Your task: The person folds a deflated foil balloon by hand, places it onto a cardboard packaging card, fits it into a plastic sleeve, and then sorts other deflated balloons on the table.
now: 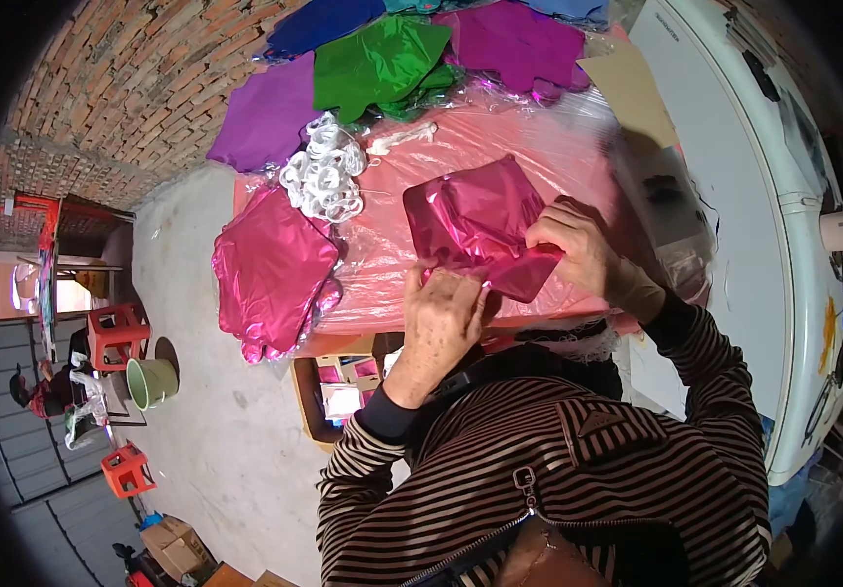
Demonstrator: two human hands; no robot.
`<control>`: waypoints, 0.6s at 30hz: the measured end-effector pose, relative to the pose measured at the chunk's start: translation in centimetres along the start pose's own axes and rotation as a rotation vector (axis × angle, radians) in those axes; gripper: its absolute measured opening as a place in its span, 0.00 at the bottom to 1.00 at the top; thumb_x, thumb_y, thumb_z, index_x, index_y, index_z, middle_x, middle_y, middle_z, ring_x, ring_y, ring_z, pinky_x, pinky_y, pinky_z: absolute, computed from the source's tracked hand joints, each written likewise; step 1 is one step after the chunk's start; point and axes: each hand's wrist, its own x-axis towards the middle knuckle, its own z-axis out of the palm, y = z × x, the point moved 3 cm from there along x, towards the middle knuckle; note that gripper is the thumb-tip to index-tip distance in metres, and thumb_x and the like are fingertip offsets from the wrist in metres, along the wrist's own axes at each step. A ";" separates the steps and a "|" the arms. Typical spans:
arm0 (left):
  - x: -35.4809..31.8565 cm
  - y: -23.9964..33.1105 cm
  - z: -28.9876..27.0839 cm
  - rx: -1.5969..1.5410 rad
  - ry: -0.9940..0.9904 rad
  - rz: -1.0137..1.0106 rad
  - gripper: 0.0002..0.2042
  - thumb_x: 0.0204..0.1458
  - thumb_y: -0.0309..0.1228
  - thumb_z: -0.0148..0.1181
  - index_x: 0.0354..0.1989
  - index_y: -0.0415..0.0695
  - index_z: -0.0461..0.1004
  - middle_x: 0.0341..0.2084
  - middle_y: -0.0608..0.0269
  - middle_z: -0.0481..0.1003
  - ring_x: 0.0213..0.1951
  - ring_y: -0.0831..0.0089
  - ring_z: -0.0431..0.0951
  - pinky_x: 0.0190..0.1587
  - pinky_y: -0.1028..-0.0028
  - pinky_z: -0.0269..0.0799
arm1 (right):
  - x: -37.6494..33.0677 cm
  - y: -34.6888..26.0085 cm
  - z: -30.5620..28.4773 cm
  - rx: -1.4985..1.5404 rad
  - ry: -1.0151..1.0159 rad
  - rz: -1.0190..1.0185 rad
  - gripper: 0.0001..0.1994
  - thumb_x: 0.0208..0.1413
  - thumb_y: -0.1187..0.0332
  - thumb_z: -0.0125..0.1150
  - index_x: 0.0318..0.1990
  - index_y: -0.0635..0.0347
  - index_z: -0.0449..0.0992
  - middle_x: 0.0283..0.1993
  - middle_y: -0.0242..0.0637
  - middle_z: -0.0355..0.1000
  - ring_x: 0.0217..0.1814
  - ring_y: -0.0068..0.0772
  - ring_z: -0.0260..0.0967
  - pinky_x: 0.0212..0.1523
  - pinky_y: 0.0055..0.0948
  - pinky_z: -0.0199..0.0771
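A shiny pink foil balloon, flat and partly folded, lies over the table in front of me. My left hand is closed on its near edge, thumb and fingers pinching the foil. With bent fingers, my right hand grips the same balloon by its right side. Left of them lies a stack of flat pink foil balloons. White ribbon rolls sit heaped just beyond that stack.
Purple, green and magenta foil balloons line the far side of the pink-covered table. A white refrigerator-like cabinet stands at the right. An open box is below the near edge. Red stools and a green bucket are at the left.
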 end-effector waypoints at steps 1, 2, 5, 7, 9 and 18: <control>0.0 -0.5 0.0 -0.070 0.001 -0.054 0.15 0.61 0.39 0.64 0.46 0.38 0.82 0.38 0.51 0.83 0.43 0.52 0.82 0.56 0.56 0.69 | 0.2 0.1 0.0 -0.039 -0.020 -0.030 0.13 0.44 0.83 0.65 0.40 0.64 0.77 0.37 0.40 0.74 0.40 0.43 0.73 0.43 0.37 0.75; 0.1 -0.7 -0.1 -0.072 0.000 -0.053 0.15 0.61 0.39 0.64 0.46 0.38 0.82 0.38 0.51 0.83 0.43 0.52 0.82 0.56 0.56 0.69 | 0.2 0.0 -0.1 -0.080 -0.038 -0.060 0.13 0.45 0.83 0.65 0.41 0.64 0.77 0.37 0.40 0.73 0.40 0.43 0.72 0.42 0.38 0.74; 0.3 -1.9 -0.4 -0.430 0.056 -0.228 0.10 0.65 0.33 0.61 0.40 0.38 0.82 0.32 0.56 0.83 0.36 0.62 0.83 0.48 0.60 0.72 | 0.4 1.4 -0.3 -0.133 -0.026 -0.055 0.15 0.45 0.83 0.66 0.42 0.62 0.78 0.39 0.40 0.72 0.42 0.42 0.72 0.42 0.38 0.74; -0.2 -2.4 -0.5 -0.528 0.054 -0.315 0.10 0.67 0.33 0.60 0.41 0.38 0.81 0.31 0.59 0.82 0.36 0.65 0.82 0.46 0.62 0.72 | 0.4 2.0 -0.1 -0.160 -0.020 -0.052 0.15 0.45 0.83 0.66 0.42 0.62 0.78 0.40 0.40 0.72 0.43 0.42 0.71 0.42 0.38 0.74; -1.1 -3.4 -0.5 -0.719 0.050 -0.492 0.10 0.69 0.32 0.58 0.41 0.39 0.81 0.31 0.63 0.81 0.36 0.70 0.80 0.43 0.65 0.73 | 0.4 2.6 0.3 -0.227 -0.003 0.009 0.15 0.46 0.83 0.66 0.43 0.61 0.78 0.42 0.39 0.71 0.44 0.42 0.71 0.43 0.37 0.74; -5.3 -11.2 -17.0 -0.138 1.180 -0.326 0.12 0.73 0.29 0.48 0.35 0.39 0.69 0.29 0.70 0.67 0.33 0.76 0.65 0.38 0.73 0.65 | -0.8 2.9 -1.0 -0.260 0.011 0.004 0.13 0.50 0.78 0.62 0.45 0.61 0.80 0.43 0.38 0.71 0.48 0.43 0.71 0.51 0.37 0.71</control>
